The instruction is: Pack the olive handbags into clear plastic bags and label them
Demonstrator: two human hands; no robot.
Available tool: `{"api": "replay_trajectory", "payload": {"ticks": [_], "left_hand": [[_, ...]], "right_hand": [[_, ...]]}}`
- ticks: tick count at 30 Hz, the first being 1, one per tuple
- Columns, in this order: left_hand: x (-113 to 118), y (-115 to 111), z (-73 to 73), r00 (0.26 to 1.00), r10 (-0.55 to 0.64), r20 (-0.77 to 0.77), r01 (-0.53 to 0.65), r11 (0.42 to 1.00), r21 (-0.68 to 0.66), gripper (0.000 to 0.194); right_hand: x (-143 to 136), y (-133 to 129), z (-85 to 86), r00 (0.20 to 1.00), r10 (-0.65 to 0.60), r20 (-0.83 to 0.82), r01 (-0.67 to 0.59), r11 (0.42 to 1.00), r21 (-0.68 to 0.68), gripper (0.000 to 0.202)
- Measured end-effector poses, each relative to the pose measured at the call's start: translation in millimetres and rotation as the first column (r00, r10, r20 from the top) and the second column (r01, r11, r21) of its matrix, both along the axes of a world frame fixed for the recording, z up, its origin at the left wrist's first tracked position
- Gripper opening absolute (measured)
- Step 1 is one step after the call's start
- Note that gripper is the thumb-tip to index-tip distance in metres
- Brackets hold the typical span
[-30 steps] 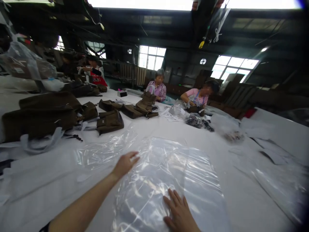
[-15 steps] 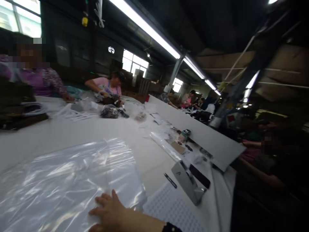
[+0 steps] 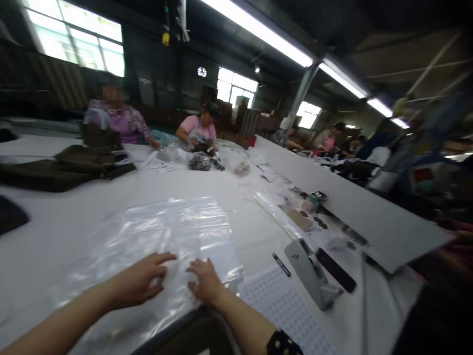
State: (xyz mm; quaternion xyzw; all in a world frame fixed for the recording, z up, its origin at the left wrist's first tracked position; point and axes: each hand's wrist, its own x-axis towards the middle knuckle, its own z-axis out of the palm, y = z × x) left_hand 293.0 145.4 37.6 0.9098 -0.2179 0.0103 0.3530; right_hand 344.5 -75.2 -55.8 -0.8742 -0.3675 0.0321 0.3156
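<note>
- Clear plastic (image 3: 216,227) is lying flat on the white table (image 3: 177,185), right by my hands.
- My left hand (image 3: 142,282) is showing now, unlike half a second ago, its thumb and fingers staying apart.
- My right hand (image 3: 204,282) is spreading bent fingers over the plastic.
- Something dark brown (image 3: 188,335) is newly showing below.
- The plastic's right edge is pointing away, leaning left; I'm not telling its long side.

We get a dim, blurred view lit by overhead tube lights (image 3: 258,32) and blown-out windows (image 3: 86,47), glare streaking the clear plastic (image 3: 214,224), the lower right corner nearly black.
</note>
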Motion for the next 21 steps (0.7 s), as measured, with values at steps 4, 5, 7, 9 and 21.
{"api": "replay_trajectory", "payload": {"ticks": [4,5,7,9,21], "left_hand": [[-36.4,-37.6,-29.6,0.972,-0.164,-0.166,0.208,0.933,0.295,0.021],[-40.6,-45.6,-31.1,0.973,-0.166,-0.162,0.21,0.926,0.313,0.025],[-46.2,-53.8,-27.9,0.97,-0.181,-0.162,0.227,0.912,0.342,0.03],[-50.9,-49.6,-21.6,0.97,-0.157,-0.187,0.215,0.911,0.351,0.029],[-75.7,22.9,-64.1,0.811,0.536,-0.234,-0.357,0.771,0.527,0.038]], "right_hand": [[-10.6,-21.3,11.2,0.979,-0.154,0.136,0.132,0.979,0.158,0.06],[-11.1,-25.0,14.6,0.973,-0.081,0.216,0.053,0.99,0.133,0.064],[-9.7,-27.8,20.7,0.935,0.139,0.328,-0.139,0.99,-0.023,0.058],[-6.1,-26.6,24.4,0.914,0.265,0.308,-0.213,0.958,-0.192,0.036],[-32.4,-70.3,-2.0,0.983,-0.045,0.178,0.08,0.977,-0.197,0.044]]}}
